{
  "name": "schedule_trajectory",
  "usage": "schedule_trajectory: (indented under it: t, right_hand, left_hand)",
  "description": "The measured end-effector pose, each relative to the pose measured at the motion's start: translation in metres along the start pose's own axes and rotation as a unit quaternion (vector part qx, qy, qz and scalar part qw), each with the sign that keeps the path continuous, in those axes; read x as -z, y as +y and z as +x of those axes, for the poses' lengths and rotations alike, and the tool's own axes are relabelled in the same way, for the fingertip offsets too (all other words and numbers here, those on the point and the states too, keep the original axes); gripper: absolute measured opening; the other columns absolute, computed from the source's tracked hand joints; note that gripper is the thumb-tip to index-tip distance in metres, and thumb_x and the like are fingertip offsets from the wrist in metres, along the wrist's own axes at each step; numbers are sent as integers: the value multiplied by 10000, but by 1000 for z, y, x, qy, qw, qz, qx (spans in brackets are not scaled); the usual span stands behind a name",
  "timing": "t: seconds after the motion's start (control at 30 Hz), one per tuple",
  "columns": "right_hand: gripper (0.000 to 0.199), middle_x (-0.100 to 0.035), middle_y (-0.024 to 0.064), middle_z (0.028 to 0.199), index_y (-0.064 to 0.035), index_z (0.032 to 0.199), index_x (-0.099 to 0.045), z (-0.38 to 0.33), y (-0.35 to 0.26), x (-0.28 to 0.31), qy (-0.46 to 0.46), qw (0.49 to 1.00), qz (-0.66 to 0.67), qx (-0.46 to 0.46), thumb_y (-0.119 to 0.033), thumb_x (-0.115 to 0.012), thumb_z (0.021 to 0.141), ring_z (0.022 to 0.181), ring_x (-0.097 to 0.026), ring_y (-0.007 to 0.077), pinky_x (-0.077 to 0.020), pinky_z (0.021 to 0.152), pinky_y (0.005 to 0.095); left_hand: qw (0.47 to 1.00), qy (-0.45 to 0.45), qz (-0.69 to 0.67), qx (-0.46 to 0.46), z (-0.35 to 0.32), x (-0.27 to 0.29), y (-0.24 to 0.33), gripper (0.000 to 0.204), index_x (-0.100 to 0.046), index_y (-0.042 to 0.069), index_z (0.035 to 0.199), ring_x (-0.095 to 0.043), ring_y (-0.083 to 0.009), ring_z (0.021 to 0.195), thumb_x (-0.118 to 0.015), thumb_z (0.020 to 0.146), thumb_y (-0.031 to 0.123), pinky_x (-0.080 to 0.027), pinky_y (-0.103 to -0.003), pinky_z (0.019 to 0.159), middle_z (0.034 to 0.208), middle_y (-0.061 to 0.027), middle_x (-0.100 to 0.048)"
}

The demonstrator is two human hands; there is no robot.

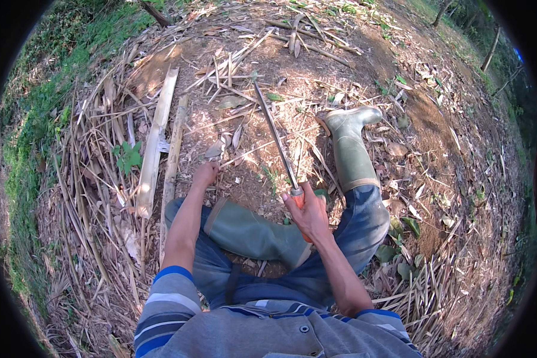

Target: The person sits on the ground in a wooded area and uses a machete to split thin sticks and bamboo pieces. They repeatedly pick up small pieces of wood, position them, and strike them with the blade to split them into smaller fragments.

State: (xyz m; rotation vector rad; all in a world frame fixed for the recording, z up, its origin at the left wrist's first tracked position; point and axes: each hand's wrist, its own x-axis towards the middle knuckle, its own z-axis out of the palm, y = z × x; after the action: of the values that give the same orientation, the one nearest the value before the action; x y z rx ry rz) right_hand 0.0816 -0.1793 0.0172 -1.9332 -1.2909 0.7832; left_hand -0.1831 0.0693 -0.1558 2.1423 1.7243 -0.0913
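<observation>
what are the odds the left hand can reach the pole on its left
Likely yes: the pole lies close by with nothing bulky between, though the left hand holds a thin stick.

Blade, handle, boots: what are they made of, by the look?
Blade: probably steel; grey, slightly shiny, with a pale streak of light along it.
Handle: plastic or painted wood, can't tell which; plain orange.
Boots: likely rubber or PVC; green, satin sheen, smooth shafts with tan trim at the top.

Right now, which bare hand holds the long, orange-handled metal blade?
The right hand, gripping its orange handle; the left hand instead holds a thin pale stick.
</observation>
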Motion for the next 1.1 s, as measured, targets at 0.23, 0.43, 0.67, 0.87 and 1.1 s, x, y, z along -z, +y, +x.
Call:
schedule_trajectory:
  t: [0.23, 0.43, 0.67, 0.87, 1.1]
  right_hand:
    - [453, -623, 185, 687, 67, 995, -530, 50, 83, -43, -174, 976, 71, -107, -345, -617, 828, 538, -624, 275, -500, 563, 398]
    - [393, -622, 147, 704, 17, 1030, -524, 16, 63, -36, -42, 991, 119, -33, -251, -655, 773, 633, -630, 248, -492, 612, 386]
    - [396, -591, 203, 1057, -14, 1096, -531, 70, 42, -11, 99, 983, 53, 144, -174, -625, 746, 941, -601, 331, -463, 830, 410]
    - [375, -595, 197, 1075, -26, 1054, -562, 95, 14, -6, 47, 956, -78, 278, -148, -629, 706, 1022, -582, 298, -356, 1007, 422]
    - [520, -632, 220, 893, -12, 1139, -539, 81, 41, -32, -88, 984, 47, 146, -304, -691, 737, 851, -620, 352, -475, 758, 416]
  left_hand:
    - [1000, 16, 6, -16, 7, 4, 11, 250, -678, 200, 1000, -628, -335, 918, -521, 873, 346, -502, -454, 796, 994, -160, -653]
    - [987, 138, 19, -79, -40, 53, 23, 230, -668, 132, 928, -635, -351, 745, -553, 855, 317, -496, -455, 653, 785, -149, -658]
    - [964, 237, -10, -116, -133, 115, 14, 166, -643, 112, 881, -614, -329, 662, -589, 857, 267, -465, -429, 576, 723, -118, -629]
    - [934, 290, 41, -202, -193, 155, 12, 121, -632, 115, 863, -594, -282, 629, -642, 825, 230, -453, -387, 552, 696, -83, -584]
    - [934, 329, -30, -133, -207, 128, 19, 109, -621, 97, 871, -585, -277, 640, -641, 827, 194, -450, -374, 555, 719, -74, -582]
